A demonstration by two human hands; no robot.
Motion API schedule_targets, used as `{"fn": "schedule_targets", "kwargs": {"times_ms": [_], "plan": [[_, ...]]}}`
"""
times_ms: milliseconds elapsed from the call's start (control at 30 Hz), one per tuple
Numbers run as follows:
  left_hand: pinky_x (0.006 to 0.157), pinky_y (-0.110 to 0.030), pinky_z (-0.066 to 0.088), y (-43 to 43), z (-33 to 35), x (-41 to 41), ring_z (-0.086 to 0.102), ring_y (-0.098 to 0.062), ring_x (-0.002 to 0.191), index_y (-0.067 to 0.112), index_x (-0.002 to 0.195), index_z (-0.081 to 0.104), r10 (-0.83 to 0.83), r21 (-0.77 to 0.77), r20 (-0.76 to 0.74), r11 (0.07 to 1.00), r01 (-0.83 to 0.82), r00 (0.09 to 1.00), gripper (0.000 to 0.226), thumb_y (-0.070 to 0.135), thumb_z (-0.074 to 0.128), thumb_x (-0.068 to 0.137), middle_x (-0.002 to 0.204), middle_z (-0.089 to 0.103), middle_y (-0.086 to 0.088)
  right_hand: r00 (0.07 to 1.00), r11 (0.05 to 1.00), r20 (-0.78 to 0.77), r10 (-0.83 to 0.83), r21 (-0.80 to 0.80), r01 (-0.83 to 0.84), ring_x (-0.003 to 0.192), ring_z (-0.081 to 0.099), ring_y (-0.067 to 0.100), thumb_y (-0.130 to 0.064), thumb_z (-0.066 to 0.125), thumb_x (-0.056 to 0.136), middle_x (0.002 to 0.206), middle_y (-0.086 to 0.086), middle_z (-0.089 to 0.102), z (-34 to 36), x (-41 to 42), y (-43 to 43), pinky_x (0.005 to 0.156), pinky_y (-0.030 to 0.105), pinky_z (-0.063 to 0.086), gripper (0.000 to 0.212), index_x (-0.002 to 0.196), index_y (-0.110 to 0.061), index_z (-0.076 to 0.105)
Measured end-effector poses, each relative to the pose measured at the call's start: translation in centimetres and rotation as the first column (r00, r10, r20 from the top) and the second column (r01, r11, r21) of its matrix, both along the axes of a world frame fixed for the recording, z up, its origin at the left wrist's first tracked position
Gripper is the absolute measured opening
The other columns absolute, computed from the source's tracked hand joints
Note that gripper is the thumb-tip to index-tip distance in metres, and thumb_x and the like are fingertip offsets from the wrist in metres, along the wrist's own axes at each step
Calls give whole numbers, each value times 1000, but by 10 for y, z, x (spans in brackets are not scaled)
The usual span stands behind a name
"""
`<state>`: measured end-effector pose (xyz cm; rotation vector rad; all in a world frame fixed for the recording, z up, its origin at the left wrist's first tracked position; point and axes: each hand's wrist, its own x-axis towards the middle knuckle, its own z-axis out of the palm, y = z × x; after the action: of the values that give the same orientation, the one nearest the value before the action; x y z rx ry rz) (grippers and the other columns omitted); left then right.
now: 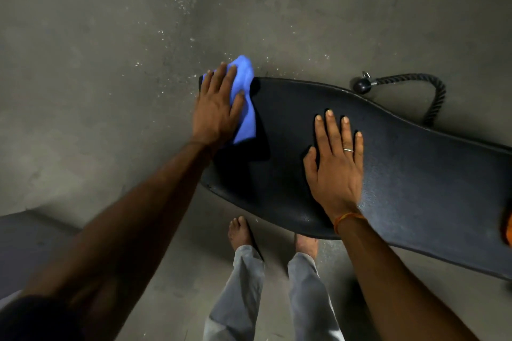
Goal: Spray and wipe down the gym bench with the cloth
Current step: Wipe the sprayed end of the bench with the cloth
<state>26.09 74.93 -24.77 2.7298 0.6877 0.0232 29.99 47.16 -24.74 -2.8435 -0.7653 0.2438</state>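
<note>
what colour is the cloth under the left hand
Blue. The cloth shows clearly in the head view, pressed under the left hand at the end of the black bench.

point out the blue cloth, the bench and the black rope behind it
blue cloth [245,74]: head view, on the bunched upper fold.
bench [415,174]: head view, on the bare black pad surface.
rope [441,91]: head view, on the outer bend of the braid.

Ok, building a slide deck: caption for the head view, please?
Left hand presses blue cloth on one end of black gym bench; right hand flat on it.
</note>
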Motion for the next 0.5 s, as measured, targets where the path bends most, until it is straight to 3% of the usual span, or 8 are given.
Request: {"fn": "schedule_targets", "kwargs": {"times_ms": [100, 200, 300, 400, 500], "plan": [[125, -47, 20, -6, -1, -13, 33, -30, 150, 5, 154, 38, 5, 9, 71, 1000, -6, 997, 59, 39, 33, 106, 160, 38, -14, 1000, 1000, 0, 2, -2, -2, 160, 4, 23, -37, 29, 106, 173, -4, 11, 0, -1, 0, 130, 50, 6, 61, 164, -26, 15], [124, -55, 20, -38, 4, -80, 23, -35, 153, -2, 153, 34, -6, -5, 168, 1000, 7, 986, 58, 30, 41, 105, 163, 28, -21, 1000, 1000, -1, 0, -5, 0, 160, 5, 23, -37, 30, 107, 173, -4, 10, 3, -1, 0, 129, 50, 7, 61, 164, -26, 15], [125, -58, 15, -69, 8, -132, 12, -35, 156, -3, 155, 29, 26, -53, 91, 998, -21, 996, 60, 32, 35, 106, 166, 18, -22, 1000, 1000, -3, -3, 0, 3, 160, 6, 23, -37, 31, 106, 173, -4, 10, 3, -1, -1, 130, 50, 7, 61, 164, -26, 16], [124, -57, 16, -40, 7, -113, 16, -37, 154, -5, 154, 29, -80, -83, 83, 993, 87, 993, 62, 37, 28, 108, 164, 21, -25, 1000, 1000, -8, 3, -1, -3, 160, 4, 23, -39, 29, 106, 173, -4, 8, 1, 0, -1, 130, 50, 7, 61, 164, -26, 14], [126, -40, 19, 4, 8, -39, 23, -30, 153, 1, 156, 29, 83, -270, 92, 961, -56, 992, 65, 39, 33, 104, 165, 25, -17, 1000, 1000, 1, 0, 0, 0, 160, 4, 22, -39, 28, 106, 173, -4, 9, -1, 0, -1, 130, 50, 6, 61, 164, -26, 15]]}}
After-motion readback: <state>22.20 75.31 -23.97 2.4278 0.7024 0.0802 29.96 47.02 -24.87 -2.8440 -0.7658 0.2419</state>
